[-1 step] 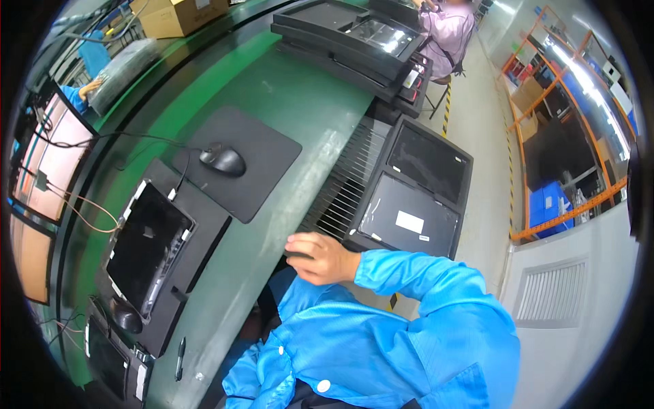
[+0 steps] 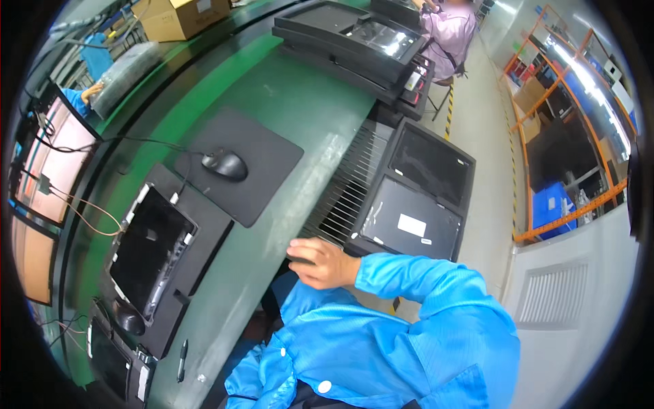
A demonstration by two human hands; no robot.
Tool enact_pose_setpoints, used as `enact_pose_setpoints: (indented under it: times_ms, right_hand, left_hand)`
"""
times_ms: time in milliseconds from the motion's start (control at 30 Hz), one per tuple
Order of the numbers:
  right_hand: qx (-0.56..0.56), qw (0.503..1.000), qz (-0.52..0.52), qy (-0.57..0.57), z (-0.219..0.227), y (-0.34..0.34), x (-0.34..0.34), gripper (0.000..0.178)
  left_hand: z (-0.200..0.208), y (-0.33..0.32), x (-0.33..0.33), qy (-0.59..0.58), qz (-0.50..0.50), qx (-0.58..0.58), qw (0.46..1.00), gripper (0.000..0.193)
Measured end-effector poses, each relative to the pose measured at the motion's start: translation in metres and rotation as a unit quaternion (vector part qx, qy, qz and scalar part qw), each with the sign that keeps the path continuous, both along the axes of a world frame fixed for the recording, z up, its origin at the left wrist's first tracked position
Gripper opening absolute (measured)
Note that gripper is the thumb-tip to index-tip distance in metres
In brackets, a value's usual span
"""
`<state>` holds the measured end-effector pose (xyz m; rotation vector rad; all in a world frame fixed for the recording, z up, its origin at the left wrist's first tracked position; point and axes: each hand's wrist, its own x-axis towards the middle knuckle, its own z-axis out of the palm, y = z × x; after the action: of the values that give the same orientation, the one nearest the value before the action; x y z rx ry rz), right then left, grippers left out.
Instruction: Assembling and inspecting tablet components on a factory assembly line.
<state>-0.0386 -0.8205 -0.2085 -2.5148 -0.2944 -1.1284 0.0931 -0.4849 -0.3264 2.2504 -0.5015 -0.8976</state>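
My right hand [image 2: 323, 263], in a blue sleeve, is at the near edge of the green workbench [image 2: 262, 245]. Its fingers are curled in; a dark spot shows between them, and I cannot tell if it is an object or shadow. My left hand is out of sight; only blue sleeve cloth shows at the lower edge. Beyond the right hand, a black mouse [image 2: 225, 165] sits on a dark mouse pad [image 2: 272, 170]. To the left, a black display panel [image 2: 153, 245] with white tabs lies on a black foam tray [image 2: 204, 238].
A black tray [image 2: 465, 198] with two dark panels stands right of the bench, beside a slatted rack [image 2: 347, 194]. Stacked black trays [image 2: 334, 58] fill the far end. A pen [image 2: 182, 361] and a second mouse [image 2: 128, 317] lie nearer. Monitors [image 2: 65, 153] line the left.
The whole view has shifted very slightly, with the scene a little lower and further right. My right hand keeps its curled shape at the bench edge.
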Motion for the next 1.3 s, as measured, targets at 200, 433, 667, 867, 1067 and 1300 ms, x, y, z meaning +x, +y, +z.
enact_pose_setpoints:
  times_ms: [200,433,667,867,1067,1300]
  right_hand:
    - [0.034,0.999,-0.019,0.009,0.000,0.013,-0.007,0.030]
    - [0.050,0.998,-0.033,0.006,0.004,0.018,-0.003,0.028]
    - [0.047,0.998,-0.028,0.014,0.017,0.016,-0.003,0.025]
    - [0.067,0.997,-0.015,0.019,0.016,0.016,-0.005,0.022]
    - [0.077,0.997,0.001,0.023,0.022,0.019,-0.007,0.024]
    - [0.101,0.995,-0.003,0.016,0.014,0.013,-0.012,0.023]
  left_hand:
    - [0.000,-0.026,0.032,-0.026,0.015,-0.006,1.000,0.049]
    - [-0.017,-0.016,0.026,-0.015,0.025,0.001,1.000,0.057]
    - [-0.049,-0.001,0.005,0.007,0.032,0.010,0.999,0.065]
    - [-0.083,-0.028,0.006,0.016,0.021,-0.003,1.000,0.072]
    - [-0.116,-0.015,0.009,0.031,0.025,0.012,0.999,0.077]
    - [-0.084,-0.017,0.028,0.008,-0.129,0.086,0.988,0.068]
